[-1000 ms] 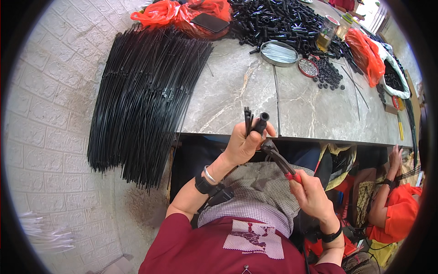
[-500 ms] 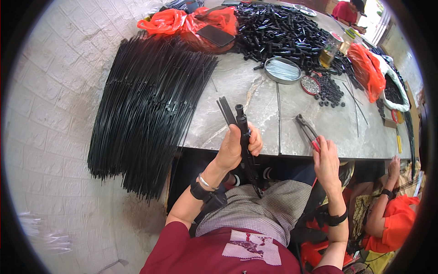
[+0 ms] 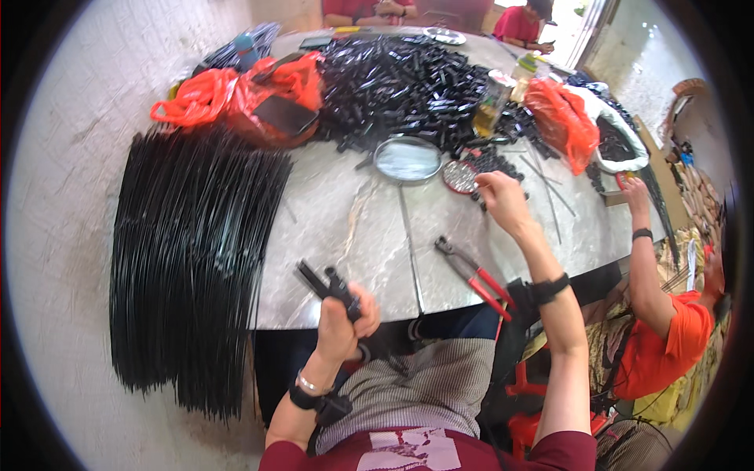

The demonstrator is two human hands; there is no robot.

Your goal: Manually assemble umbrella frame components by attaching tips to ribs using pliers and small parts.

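Over the near edge of the bench (image 3: 353,235), the left hand (image 3: 336,328) grips a tube (image 3: 342,292) beside a few strips (image 3: 311,279), fingers wrapped round them, perhaps to keep the lot bundled in one grasp. By the dish (image 3: 459,177) of metal bits, the right hand (image 3: 506,202) has its fingertips drawn close; whether they pinch anything, I cannot tell. Pliers (image 3: 476,280) lie with handles toward the near edge, probably to leave that hand free yet stay within reach. Along the left edge, a stack (image 3: 196,267) lies lengthwise, likely for easy picking. The tube looks black, short and tilted, its upper end narrower; the strips are dark and slim.
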